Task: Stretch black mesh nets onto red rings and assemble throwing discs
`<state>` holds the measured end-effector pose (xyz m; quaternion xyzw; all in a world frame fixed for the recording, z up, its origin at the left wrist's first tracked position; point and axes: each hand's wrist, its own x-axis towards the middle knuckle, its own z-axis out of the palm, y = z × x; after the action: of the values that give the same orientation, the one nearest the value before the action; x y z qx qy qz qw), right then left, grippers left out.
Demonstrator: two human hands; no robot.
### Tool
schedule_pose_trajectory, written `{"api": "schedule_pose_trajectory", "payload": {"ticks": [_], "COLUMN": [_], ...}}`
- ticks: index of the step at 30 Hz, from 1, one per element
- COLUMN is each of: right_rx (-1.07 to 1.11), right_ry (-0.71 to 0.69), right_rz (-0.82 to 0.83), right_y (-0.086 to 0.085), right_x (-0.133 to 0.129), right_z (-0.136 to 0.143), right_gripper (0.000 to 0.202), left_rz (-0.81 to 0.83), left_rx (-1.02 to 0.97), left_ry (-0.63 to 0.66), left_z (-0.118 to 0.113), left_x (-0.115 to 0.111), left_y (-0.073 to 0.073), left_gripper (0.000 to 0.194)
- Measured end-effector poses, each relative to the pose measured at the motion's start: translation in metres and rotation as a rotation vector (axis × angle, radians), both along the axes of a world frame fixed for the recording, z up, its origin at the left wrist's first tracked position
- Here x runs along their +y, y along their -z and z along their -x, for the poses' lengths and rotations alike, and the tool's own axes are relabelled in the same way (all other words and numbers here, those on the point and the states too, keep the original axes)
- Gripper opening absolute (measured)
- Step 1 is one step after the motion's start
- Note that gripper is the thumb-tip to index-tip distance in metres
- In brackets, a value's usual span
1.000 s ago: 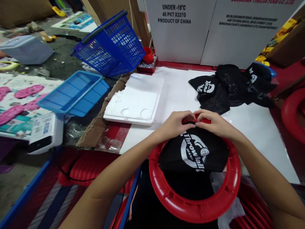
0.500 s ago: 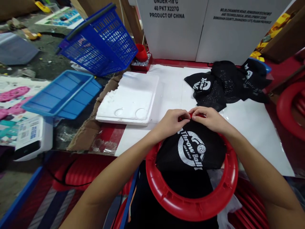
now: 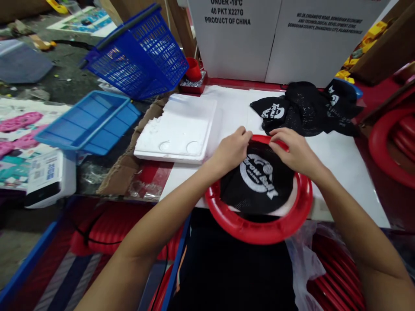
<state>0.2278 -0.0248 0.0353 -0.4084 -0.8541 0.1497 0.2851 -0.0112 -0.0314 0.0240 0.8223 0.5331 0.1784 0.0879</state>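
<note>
A red plastic ring (image 3: 259,233) is tilted over the table's near edge, in front of my body. Inside it hangs a black mesh net (image 3: 231,192) printed with "Throw Ball" in white. My left hand (image 3: 234,149) pinches the net's top edge at the far side of the ring. My right hand (image 3: 293,151) grips the net and the ring's rim just to the right, thumb on the near side. The fingertips partly hide the net's edge. Several more black mesh nets (image 3: 301,110) lie in a heap beyond the ring.
White foam (image 3: 178,129) lies left on the white sheet (image 3: 350,181). Farther left are a blue tray (image 3: 87,123) and a tilted blue basket (image 3: 139,56). White cartons (image 3: 233,47) stand behind. Red rings (image 3: 333,276) are stacked below right; another ring (image 3: 378,147) is at the right.
The ring and net have moved up and away from my body, tilting flatter to view. My hands have moved slightly farther apart along the far rim.
</note>
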Motion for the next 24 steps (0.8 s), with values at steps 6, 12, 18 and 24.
{"api": "schedule_pose_trajectory", "payload": {"ticks": [6,12,18,24], "right_rx": [-0.39,-0.226,-0.08,-0.152], "right_ry": [0.306,0.054,-0.254,-0.277], "right_rz": [0.0,0.098,0.212,0.126], "right_y": [-0.005,0.026,0.026,0.026], "right_x": [-0.066,-0.073,-0.034,-0.036], "right_z": [-0.042,-0.049,-0.026,-0.011], "right_gripper": [0.025,0.02,0.014,0.017], "left_rz": [0.18,0.806,0.417,0.069], "left_rx": [0.245,0.007,-0.16,0.07], "left_ry": [-0.141,0.635,0.403,0.258], "left_z": [0.004,0.006,-0.003,-0.004], "left_x": [-0.062,-0.153,-0.087,-0.054], "left_y": [-0.03,-0.074,-0.054,0.001], "left_gripper": [0.033,0.028,0.022,0.025]}}
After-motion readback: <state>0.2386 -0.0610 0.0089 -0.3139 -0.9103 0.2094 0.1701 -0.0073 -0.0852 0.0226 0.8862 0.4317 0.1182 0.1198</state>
